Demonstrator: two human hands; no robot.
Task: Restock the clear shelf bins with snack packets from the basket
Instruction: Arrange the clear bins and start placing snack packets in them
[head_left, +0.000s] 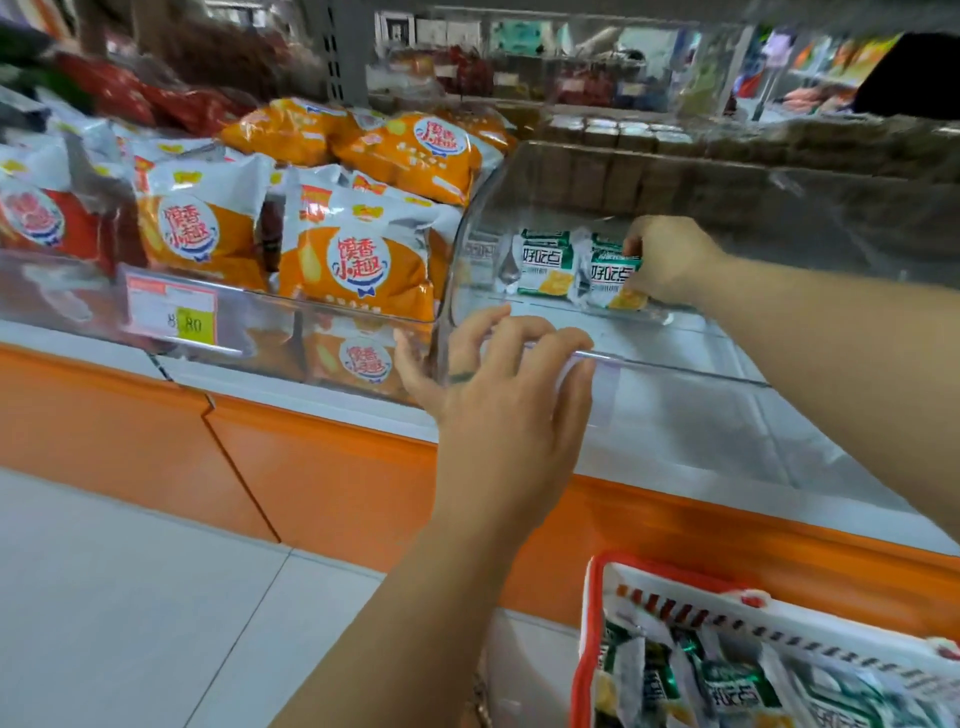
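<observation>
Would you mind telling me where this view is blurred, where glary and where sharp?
Head view: the upper shelves are smeared by blur; the clear bin wall shows pale glare; the green packet in the right hand reads sharp; the basket below is soft.

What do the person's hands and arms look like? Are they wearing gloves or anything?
No gloves. The left hand and the right hand are bare, and so are both forearms: no sleeves or watch show. The only thing worn is a thin dark band round one left finger.
</observation>
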